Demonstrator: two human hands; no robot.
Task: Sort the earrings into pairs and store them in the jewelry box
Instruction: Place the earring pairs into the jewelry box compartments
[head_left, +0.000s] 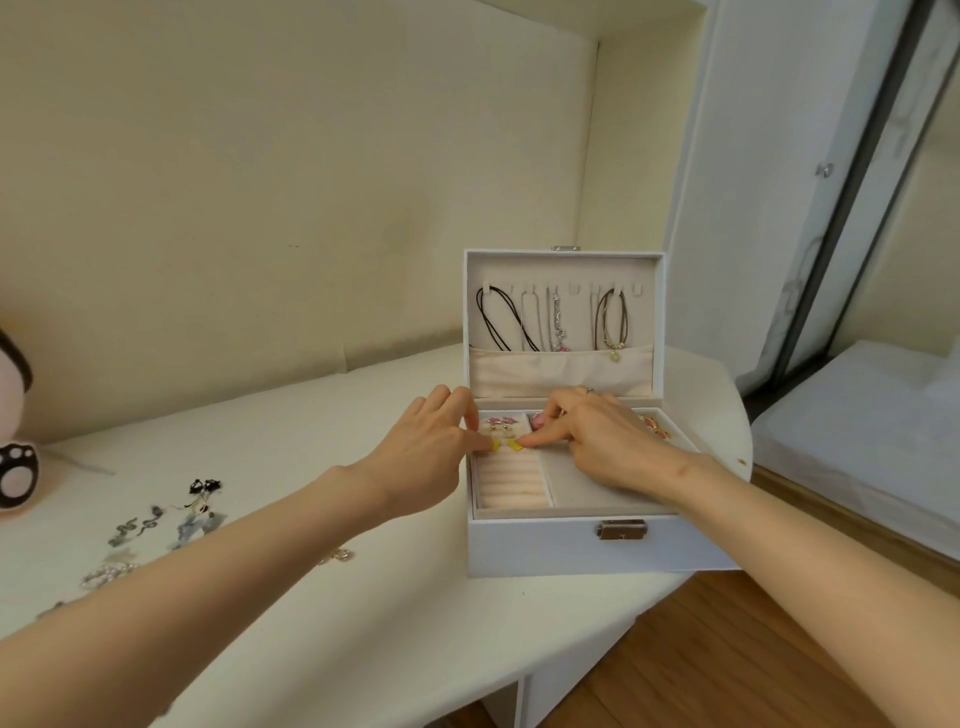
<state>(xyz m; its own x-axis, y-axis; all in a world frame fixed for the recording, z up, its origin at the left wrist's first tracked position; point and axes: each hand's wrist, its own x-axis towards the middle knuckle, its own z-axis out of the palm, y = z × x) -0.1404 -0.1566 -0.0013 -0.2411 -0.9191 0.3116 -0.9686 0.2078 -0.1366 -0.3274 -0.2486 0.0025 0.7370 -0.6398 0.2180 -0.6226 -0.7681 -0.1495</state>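
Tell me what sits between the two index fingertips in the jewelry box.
Two small yellow earrings, side by side between left hand and right hand, by the ring rolls; head view.
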